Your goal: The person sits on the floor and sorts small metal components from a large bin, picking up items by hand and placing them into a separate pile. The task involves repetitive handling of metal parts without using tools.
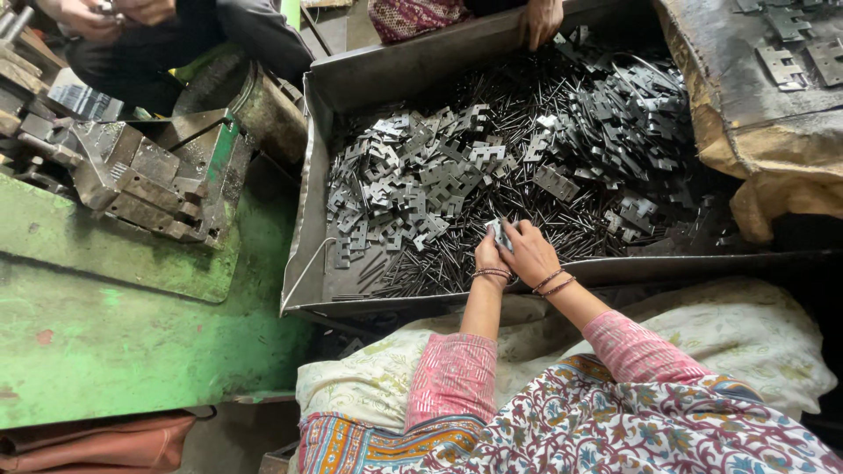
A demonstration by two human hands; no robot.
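Green bench point(105, 342) at left; steel tray point(307, 219) heaped with stamped hinge plates point(413, 175) and thin pins point(413, 263); both hands meet over its near edge — left hand point(489, 259) and right hand point(530, 253) pinch one plate point(499, 233) between them. Plate looks light, rigid, oily-slick, sharp-edged — best gripped by flat faces, not edges; pins roll.

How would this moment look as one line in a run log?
left hand: on hinge plate | right hand: on same plate | place: over tray of plates and pins | other person's hand: on far rim
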